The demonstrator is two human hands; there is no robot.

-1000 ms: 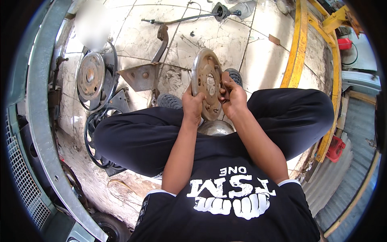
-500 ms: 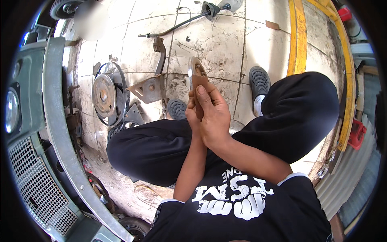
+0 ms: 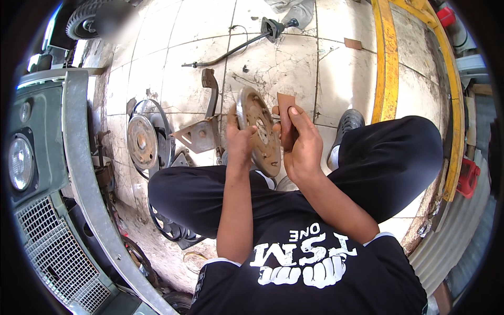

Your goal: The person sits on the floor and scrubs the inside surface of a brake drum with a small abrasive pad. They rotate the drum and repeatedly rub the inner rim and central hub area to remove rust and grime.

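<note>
My left hand (image 3: 240, 140) is closed on the left edge of a round rusty metal plate (image 3: 267, 149), its thumb over the plate's face. The plate stands on edge and tilted between my knees, with a pale rim, a worn centre and small fittings on its face. To its right my right hand (image 3: 305, 149) pinches a folded brown piece of sandpaper (image 3: 286, 107) between thumb and fingers. Its fingertips come close to the plate's right side, and I cannot tell whether they touch it.
Ahead on the tiles lie a gear lever with a long rod (image 3: 270, 32), a pedal on a bracket (image 3: 202, 134), a belt-like black ring around a rusty disc (image 3: 142, 143), and a brown scrap (image 3: 353, 44). A vehicle front (image 3: 39, 136) stands left, a yellow frame (image 3: 386, 68) right.
My hands have moved apart from being close together. The metal plate has turned so more of its face shows, and the sandpaper has moved right, away from it.
</note>
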